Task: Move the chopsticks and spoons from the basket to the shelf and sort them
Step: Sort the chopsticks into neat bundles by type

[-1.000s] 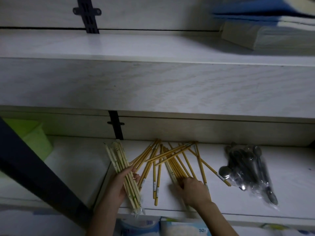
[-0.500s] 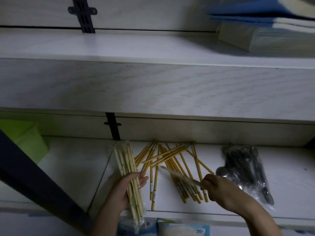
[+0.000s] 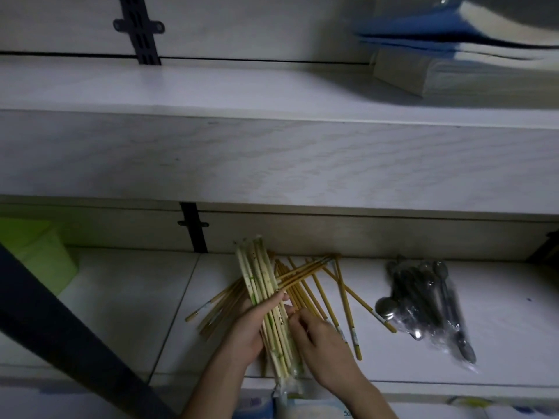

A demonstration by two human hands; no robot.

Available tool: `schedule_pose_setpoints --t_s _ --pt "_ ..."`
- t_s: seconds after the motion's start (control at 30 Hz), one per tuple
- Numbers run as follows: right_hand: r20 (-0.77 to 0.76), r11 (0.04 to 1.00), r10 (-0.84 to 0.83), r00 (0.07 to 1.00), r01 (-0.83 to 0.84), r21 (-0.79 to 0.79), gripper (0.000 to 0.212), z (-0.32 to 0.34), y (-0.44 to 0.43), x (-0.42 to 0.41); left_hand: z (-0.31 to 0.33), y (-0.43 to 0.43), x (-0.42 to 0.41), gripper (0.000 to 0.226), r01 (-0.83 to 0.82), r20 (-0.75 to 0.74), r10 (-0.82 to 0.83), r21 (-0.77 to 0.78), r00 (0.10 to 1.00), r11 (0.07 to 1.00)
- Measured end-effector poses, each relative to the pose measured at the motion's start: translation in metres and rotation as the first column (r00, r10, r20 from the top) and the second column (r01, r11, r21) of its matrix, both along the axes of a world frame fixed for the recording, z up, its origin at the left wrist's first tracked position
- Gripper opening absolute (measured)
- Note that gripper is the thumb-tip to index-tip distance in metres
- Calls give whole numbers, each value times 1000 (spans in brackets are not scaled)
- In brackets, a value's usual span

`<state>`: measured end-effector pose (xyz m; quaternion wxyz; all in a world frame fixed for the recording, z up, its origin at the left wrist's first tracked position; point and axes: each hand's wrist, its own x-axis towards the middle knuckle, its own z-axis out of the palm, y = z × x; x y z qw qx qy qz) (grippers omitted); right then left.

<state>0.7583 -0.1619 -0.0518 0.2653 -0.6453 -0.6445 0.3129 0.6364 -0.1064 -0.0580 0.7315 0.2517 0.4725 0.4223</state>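
My left hand (image 3: 246, 329) grips a bundle of pale wrapped chopsticks (image 3: 260, 279), held over the lower shelf (image 3: 127, 300) with the tips pointing toward the back wall. My right hand (image 3: 320, 337) lies against the bundle's right side, its fingers curled at the sticks. Under and around the bundle, several loose yellow chopsticks (image 3: 341, 285) lie crossed in a heap on the shelf. A clear bag of dark metal spoons (image 3: 423, 300) rests to the right, apart from both hands. No basket is in view.
The upper shelf board (image 3: 272, 152) overhangs the lower shelf. A green bin (image 3: 33, 252) stands at the far left. A dark diagonal bar (image 3: 60, 334) crosses the lower left. Stacked blue and white items (image 3: 472, 49) sit on the upper shelf at right.
My left hand has carried the pale bundle rightward over the yellow heap. My right hand, which held one pale chopstick to the right, has come in against the bundle.
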Motion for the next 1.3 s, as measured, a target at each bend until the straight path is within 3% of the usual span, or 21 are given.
schedule_pose_setpoints --t_s 0.07,0.13,0.27,0.43,0.53,0.63,0.7,0.8,1.0,1.07,1.2,1.3 --pt "-102 996 -81 992 83 23 29 5 8 8 2 2 3 31 15 -68 -10 66 998 998" --pt "-326 992 -115 938 123 3 37 16 20 14 8 2 8 23 44 -74 -32 172 997 984" --pt "-631 995 -34 775 -35 -96 49 47 46 20 21 2 24 29 243 -246 -174 286 953 927" --pt "-651 1000 -5 759 -4 -12 12 62 56 23 29 2 40 35 335 -348 -216 330 912 883" --pt "-599 999 42 800 -23 39 12 58 51 26 24 0 40 37 380 -415 -230 326 880 865" --pt "-538 997 74 840 -82 8 14 46 44 22 10 -5 42 53 403 -494 -223 292 840 868" --pt "-523 995 82 849 -99 -5 15 39 41 18 2 -8 46 52 369 -493 -201 272 846 889" --pt "-543 997 66 837 -74 9 17 37 40 15 1 -7 49 40 304 -410 -183 251 894 919" --pt "-577 999 33 816 -48 -11 15 22 35 15 -12 -15 35 61 400 -558 -204 254 805 881" --pt "-571 997 39 820 -68 -29 19 21 34 16 -16 -18 34 64 392 -548 -197 265 813 881" --pt "-623 995 85 778 -100 11 13 40 37 20 -14 -11 39 76 346 -357 -237 282 904 895" --pt "-637 994 108 763 -83 68 14 53 40 19 -5 -12 43 69 315 -398 -157 369 904 874"
